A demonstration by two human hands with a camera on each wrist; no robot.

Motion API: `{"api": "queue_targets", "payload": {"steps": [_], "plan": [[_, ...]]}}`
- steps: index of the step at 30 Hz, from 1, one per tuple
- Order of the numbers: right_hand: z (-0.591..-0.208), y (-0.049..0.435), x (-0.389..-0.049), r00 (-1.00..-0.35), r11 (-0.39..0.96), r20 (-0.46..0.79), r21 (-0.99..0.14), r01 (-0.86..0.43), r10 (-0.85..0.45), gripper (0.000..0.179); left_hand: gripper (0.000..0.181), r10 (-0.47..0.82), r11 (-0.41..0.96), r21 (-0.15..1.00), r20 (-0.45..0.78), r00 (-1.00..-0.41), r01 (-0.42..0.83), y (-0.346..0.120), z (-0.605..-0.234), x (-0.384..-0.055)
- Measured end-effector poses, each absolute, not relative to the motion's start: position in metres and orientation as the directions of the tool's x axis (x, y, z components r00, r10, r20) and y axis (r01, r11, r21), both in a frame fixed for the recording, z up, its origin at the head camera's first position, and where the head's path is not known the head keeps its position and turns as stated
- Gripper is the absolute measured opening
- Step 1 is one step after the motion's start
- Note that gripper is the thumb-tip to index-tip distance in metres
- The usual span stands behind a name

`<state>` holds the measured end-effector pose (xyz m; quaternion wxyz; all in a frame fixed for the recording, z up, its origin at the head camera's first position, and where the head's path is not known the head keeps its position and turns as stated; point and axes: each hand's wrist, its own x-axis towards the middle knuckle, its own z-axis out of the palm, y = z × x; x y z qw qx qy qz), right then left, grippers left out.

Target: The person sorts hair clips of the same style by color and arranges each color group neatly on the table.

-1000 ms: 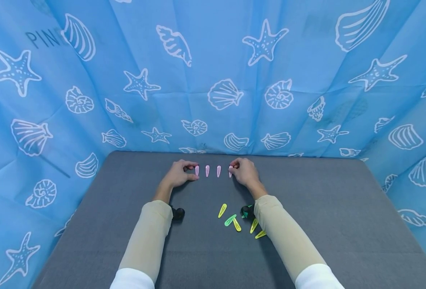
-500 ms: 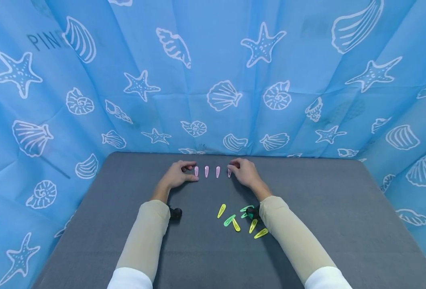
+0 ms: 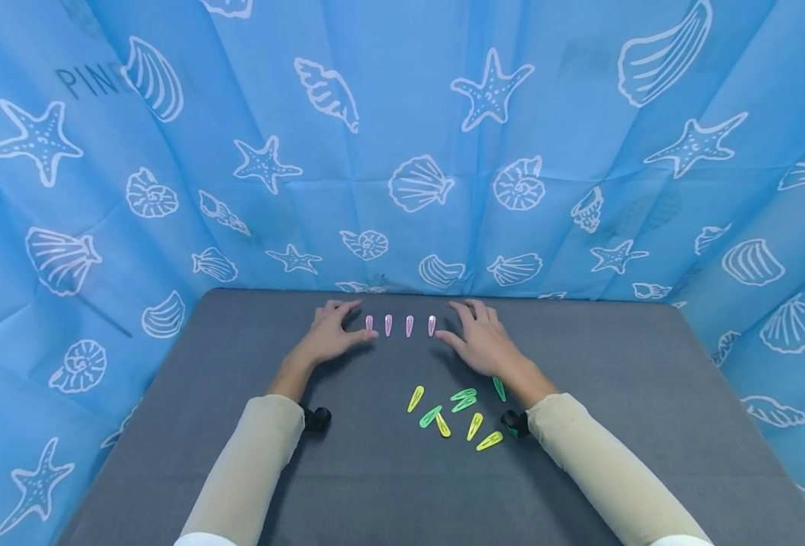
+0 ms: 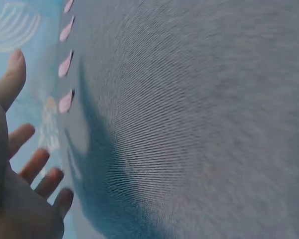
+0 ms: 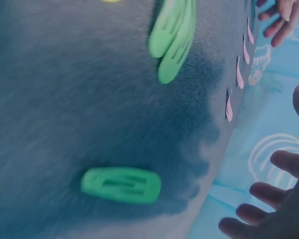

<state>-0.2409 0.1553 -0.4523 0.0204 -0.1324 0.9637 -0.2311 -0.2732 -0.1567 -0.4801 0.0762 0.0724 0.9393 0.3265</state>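
Note:
Several pink snap hair clips stand side by side in a row near the table's far edge in the head view. At the left end of the row, my left hand (image 3: 329,335) spreads its thumb and fingers around the leftmost pink hair clip (image 3: 369,324), holding nothing. My right hand (image 3: 482,340) is spread just right of the rightmost pink hair clip (image 3: 432,326), also holding nothing. The left wrist view shows the nearest pink hair clip (image 4: 66,101) beyond the fingers. In the right wrist view, a pink hair clip (image 5: 229,107) lies apart from the fingers.
Nearer me lie scattered yellow hair clips (image 3: 416,399) and green hair clips (image 3: 431,416) on the grey table (image 3: 375,485). One green hair clip (image 3: 499,388) lies beside my right wrist, another is mostly hidden by the wrist camera (image 3: 514,422). A blue shell-print curtain (image 3: 375,152) hangs behind.
My right hand has let go of the rightmost pink hair clip and drawn back to the right, its fingers spreading. My left hand has opened wider and shifted slightly left. The pink row stays put.

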Motion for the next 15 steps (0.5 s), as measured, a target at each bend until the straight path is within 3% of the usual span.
{"api": "queue_targets", "payload": {"steps": [7,15], "plan": [[-0.45,0.169,-0.22,-0.944,0.88,0.041,-0.353,-0.319,-0.327,0.08,0.094,0.211,0.841,0.511,-0.005,-0.977,0.179,-0.148,-0.468,-0.255],[-0.457,0.189,-0.198,-0.936,0.877,0.047,-0.336,-0.344,-0.349,0.085,0.1,0.275,0.849,0.46,0.036,-0.961,0.26,-0.13,-0.458,-0.227]]}}
